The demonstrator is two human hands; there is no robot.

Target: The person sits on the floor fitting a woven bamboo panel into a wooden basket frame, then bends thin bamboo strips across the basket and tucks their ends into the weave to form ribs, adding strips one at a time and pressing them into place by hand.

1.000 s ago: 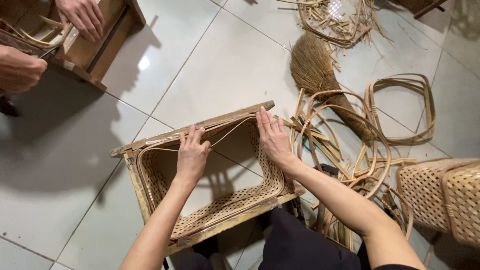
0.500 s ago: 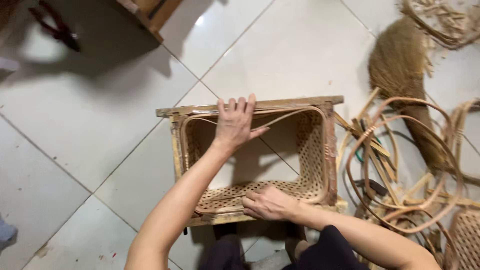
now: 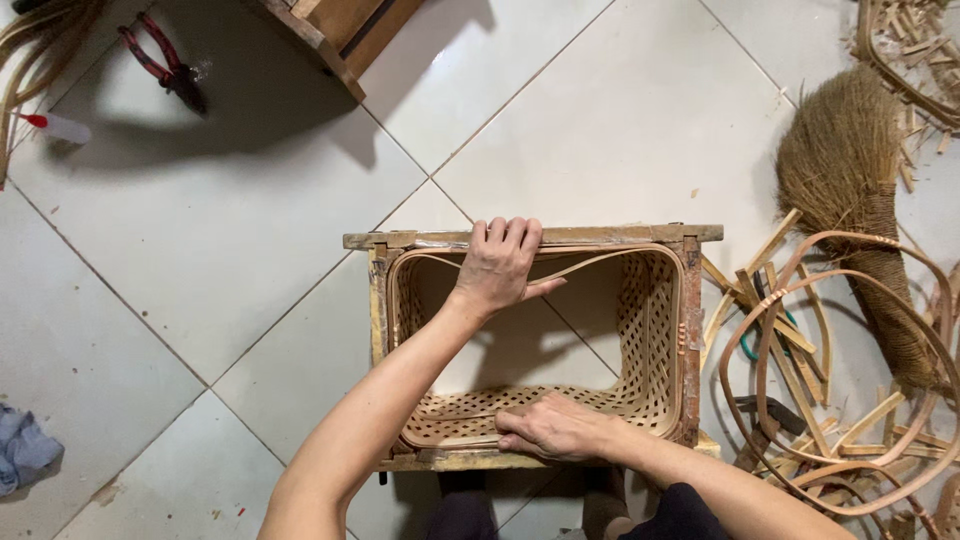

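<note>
A floor [image 3: 620,110] of large pale tiles set on the diagonal fills the view, glossy and scattered with chips near the right edge. On it, at centre, stands a rectangular wooden frame [image 3: 690,330] with a woven cane lining [image 3: 650,320] fitted inside; through its open bottom the tiles show. The frame's near rail is partly covered by the right forearm, and the dark clothing below it is cut off by the bottom edge.

To the right lies a tangle of rattan loops [image 3: 850,390] and flat offcuts, running out of the picture; what lies under it is hard to make out. Above it rests a straw broom [image 3: 850,190]. A wooden piece of furniture [image 3: 340,30] is cut off at the top edge, casting a broad shadow. Red-handled pliers [image 3: 160,65] lie in that shadow, beside a small white bottle with a red tip [image 3: 55,127]. A blue cloth [image 3: 25,450] is half out of view at the left edge.

The left hand [image 3: 500,265] drapes over the far rail, its grip hooked on the wood with the thumb pressing a loose cane strip [image 3: 590,265]. The right hand [image 3: 555,428] lies flat on the near woven edge, fingers nearly closed, pinching the weave.
</note>
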